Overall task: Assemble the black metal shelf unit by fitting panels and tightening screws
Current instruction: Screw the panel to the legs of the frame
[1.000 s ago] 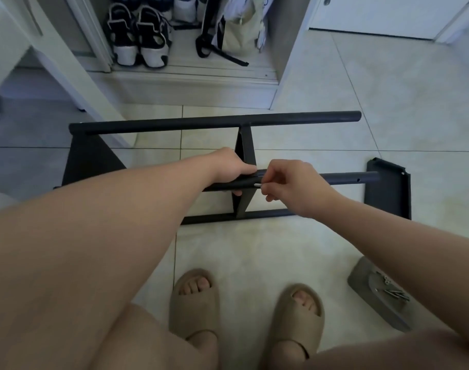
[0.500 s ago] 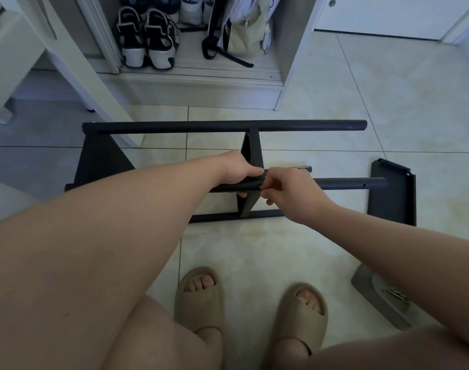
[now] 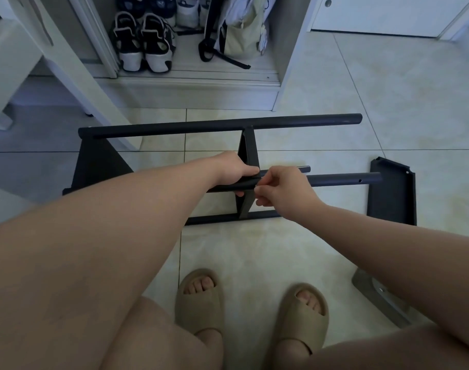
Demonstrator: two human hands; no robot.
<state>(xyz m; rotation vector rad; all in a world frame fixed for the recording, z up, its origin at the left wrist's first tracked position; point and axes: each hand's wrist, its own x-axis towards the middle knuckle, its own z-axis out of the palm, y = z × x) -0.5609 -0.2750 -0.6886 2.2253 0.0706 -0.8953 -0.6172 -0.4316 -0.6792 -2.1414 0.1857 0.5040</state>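
Black shelf frame (image 3: 220,126) is lying on the tiled floor (image 3: 254,249) at centre frame, left hand (image 3: 234,169) clamping round its near tube (image 3: 342,179) beside the middle panel (image 3: 248,150), right hand (image 3: 281,188) curling fingertips at the same tube, grip not discernible.

From my feed: both forearms bare, from frame edge to left hand (image 3: 234,168) and right hand (image 3: 284,188). Thighs and knees bare at bottom of view. I see left sandal (image 3: 198,303) and right sandal (image 3: 304,319): matching beige slides, moulded one-piece look, broad band over instep, open front showing toes, thick rounded edges.
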